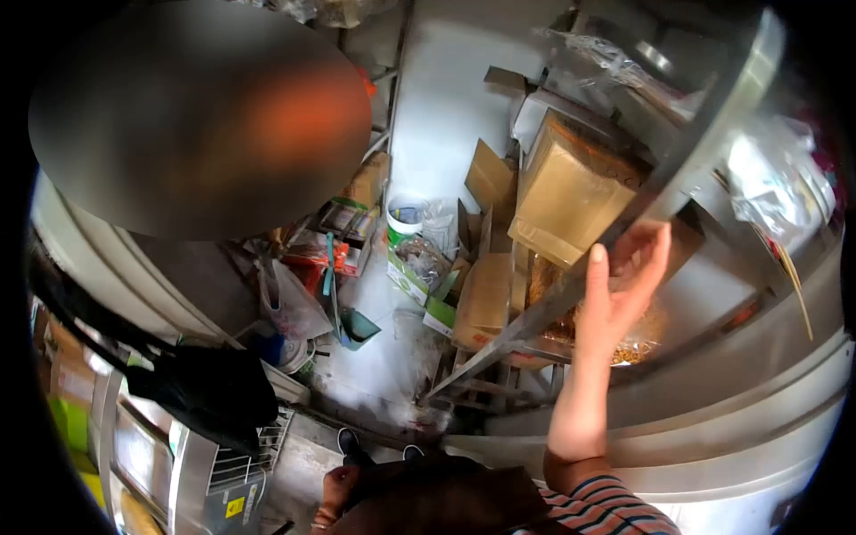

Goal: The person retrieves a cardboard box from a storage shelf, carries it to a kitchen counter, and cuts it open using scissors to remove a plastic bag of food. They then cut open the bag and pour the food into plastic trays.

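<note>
My right hand (629, 283) is raised at the right, its thumb and fingers apart, with nothing in it. It is close to the metal shelf edge (571, 294), beside a large cardboard box (575, 192); whether it touches the edge is unclear. Behind the hand are clear bags of brown goods (637, 339). My left hand (339, 486) hangs low beside my body at the bottom, its fingers curled in; what it holds, if anything, is hidden.
A white bucket (406, 214) and open boxes (486, 299) stand on the floor ahead. A green dustpan (358, 328) and a plastic bag (290, 303) lie left of them. A black bag (209, 388) hangs at lower left. A blurred dark round shape covers the upper left.
</note>
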A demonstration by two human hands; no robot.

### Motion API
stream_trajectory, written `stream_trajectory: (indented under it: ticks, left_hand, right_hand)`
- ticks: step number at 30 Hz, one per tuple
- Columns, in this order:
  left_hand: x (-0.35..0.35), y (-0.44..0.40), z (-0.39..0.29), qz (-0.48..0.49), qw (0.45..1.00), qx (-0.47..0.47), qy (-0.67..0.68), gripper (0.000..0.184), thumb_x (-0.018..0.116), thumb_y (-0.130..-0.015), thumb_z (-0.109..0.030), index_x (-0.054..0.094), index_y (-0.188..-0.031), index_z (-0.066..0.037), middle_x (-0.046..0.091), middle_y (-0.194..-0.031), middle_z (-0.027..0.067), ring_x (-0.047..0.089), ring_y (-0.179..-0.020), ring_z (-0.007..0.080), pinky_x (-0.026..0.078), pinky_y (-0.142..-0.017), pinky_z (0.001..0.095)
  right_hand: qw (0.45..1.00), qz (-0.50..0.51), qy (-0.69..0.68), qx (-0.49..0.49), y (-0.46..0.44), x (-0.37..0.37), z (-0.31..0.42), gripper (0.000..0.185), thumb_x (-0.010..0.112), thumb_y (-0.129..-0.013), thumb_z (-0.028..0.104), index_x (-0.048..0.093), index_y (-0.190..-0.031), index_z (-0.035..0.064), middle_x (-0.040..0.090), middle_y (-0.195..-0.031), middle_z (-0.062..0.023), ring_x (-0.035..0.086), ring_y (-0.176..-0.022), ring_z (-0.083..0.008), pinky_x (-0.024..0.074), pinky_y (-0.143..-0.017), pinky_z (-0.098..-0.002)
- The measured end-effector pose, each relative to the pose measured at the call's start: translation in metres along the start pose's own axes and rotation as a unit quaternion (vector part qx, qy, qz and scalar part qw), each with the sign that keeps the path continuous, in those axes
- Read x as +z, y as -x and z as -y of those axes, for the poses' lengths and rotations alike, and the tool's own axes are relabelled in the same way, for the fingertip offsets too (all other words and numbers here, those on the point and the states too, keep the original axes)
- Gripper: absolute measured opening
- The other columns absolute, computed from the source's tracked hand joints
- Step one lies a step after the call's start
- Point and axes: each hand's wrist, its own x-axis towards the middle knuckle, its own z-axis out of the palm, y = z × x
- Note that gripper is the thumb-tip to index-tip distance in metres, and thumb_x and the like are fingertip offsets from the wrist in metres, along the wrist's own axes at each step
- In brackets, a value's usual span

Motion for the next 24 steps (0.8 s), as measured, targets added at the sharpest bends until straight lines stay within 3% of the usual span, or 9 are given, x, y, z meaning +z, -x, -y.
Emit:
stream_trajectory:
  ticks: [3, 6, 7, 9, 13, 14, 15, 21, 24]
  left_hand:
    - [-0.01, -0.053, -0.057, 0.046, 0.996, -0.001, 0.076, 0.023, 0.064, -0.086, -0.021, 0.07, -0.096, -0.001, 0.069, -0.081, 0.0118, 0.065, -0.075, 0.0191, 0.051, -0.067, 0.0318]
    - [-0.043, -0.107, -0.067, 0.032, 0.992, 0.061, 0.105, 0.028, 0.06, -0.089, -0.026, 0.068, -0.094, 0.0, 0.068, -0.079, 0.0105, 0.063, -0.073, 0.0151, 0.05, -0.067, 0.0312]
    - [-0.057, -0.128, -0.079, 0.035, 0.989, 0.085, 0.115, 0.029, 0.059, -0.09, -0.028, 0.068, -0.092, 0.0, 0.068, -0.08, 0.0105, 0.062, -0.073, 0.0139, 0.049, -0.066, 0.0314]
    - [-0.053, -0.167, -0.077, 0.091, 0.988, 0.044, 0.119, 0.023, 0.059, -0.092, -0.023, 0.067, -0.089, -0.002, 0.061, -0.075, 0.0017, 0.055, -0.072, 0.0096, 0.046, -0.066, 0.0284]
    - [-0.053, -0.193, -0.098, 0.081, 0.934, 0.004, 0.349, 0.02, 0.063, -0.091, -0.019, 0.066, -0.098, -0.001, 0.063, -0.083, 0.0006, 0.056, -0.073, 0.0095, 0.045, -0.065, 0.0249]
    - [-0.067, -0.208, -0.118, 0.108, 0.98, 0.033, 0.163, 0.022, 0.065, -0.089, -0.018, 0.065, -0.103, -0.001, 0.064, -0.084, 0.0016, 0.058, -0.073, 0.0109, 0.047, -0.064, 0.0253]
    - [-0.068, -0.215, -0.127, 0.07, 0.966, 0.033, 0.245, 0.023, 0.065, -0.089, -0.016, 0.064, -0.107, -0.002, 0.064, -0.083, 0.0017, 0.058, -0.071, 0.0104, 0.047, -0.062, 0.0258]
    - [-0.093, -0.292, -0.213, 0.02, 0.93, 0.135, 0.342, 0.022, 0.057, -0.09, -0.008, 0.062, -0.111, -0.004, 0.066, -0.101, 0.0047, 0.063, -0.09, 0.0179, 0.049, -0.078, 0.0289]
    - [-0.109, -0.304, -0.263, 0.009, 0.935, 0.237, 0.264, 0.021, 0.052, -0.094, -0.005, 0.061, -0.112, -0.003, 0.063, -0.112, 0.0089, 0.06, -0.101, 0.018, 0.048, -0.087, 0.0305]
  right_hand:
    - [0.989, -0.036, 0.144, 0.007, -0.015, 0.015, -0.026, 0.065, 0.062, -0.091, 0.015, 0.024, -0.141, -0.001, 0.046, -0.114, -0.0102, 0.048, -0.097, -0.0177, 0.0413, -0.089, -0.0307]
    - [0.99, -0.092, 0.104, -0.017, -0.013, 0.033, -0.03, 0.061, 0.061, -0.092, 0.013, 0.023, -0.137, -0.0039, 0.04, -0.096, -0.0057, 0.045, -0.09, -0.0118, 0.0442, -0.078, -0.0235]
    - [0.982, -0.134, 0.13, -0.021, -0.015, 0.035, -0.041, 0.062, 0.062, -0.091, 0.014, 0.025, -0.136, -0.0042, 0.041, -0.097, -0.0061, 0.044, -0.09, -0.0116, 0.0441, -0.08, -0.0243]
    - [0.964, -0.128, 0.233, -0.004, -0.023, 0.023, -0.035, 0.069, 0.064, -0.09, 0.018, 0.021, -0.141, -0.003, 0.038, -0.134, -0.0174, 0.044, -0.118, -0.0215, 0.0399, -0.099, -0.0331]
    - [0.98, -0.113, 0.163, -0.012, -0.023, -0.015, -0.059, 0.037, 0.07, -0.085, 0.016, 0.04, -0.102, 0.002, 0.058, -0.096, -0.0147, 0.058, -0.082, -0.0171, 0.0518, -0.068, -0.0306]
    - [0.988, -0.094, 0.126, 0.009, -0.023, -0.01, -0.055, 0.033, 0.071, -0.085, 0.015, 0.04, -0.092, 0.0043, 0.061, -0.085, -0.0131, 0.06, -0.074, -0.0161, 0.0522, -0.061, -0.0297]
    - [0.984, -0.099, 0.147, 0.006, -0.022, 0.001, -0.041, 0.035, 0.071, -0.084, 0.014, 0.037, -0.085, 0.0067, 0.062, -0.076, -0.0113, 0.06, -0.068, -0.0157, 0.0516, -0.058, -0.0291]
    - [0.991, -0.092, 0.102, 0.0, -0.03, -0.008, -0.049, 0.021, 0.067, -0.086, 0.011, 0.051, -0.095, 0.0024, 0.062, -0.081, -0.0107, 0.059, -0.067, -0.0165, 0.0507, -0.057, -0.0276]
    - [0.955, -0.217, 0.199, -0.031, -0.024, 0.034, -0.026, 0.031, 0.067, -0.087, 0.02, 0.051, -0.106, 0.0028, 0.058, -0.079, -0.0049, 0.055, -0.067, -0.0119, 0.0442, -0.056, -0.023]
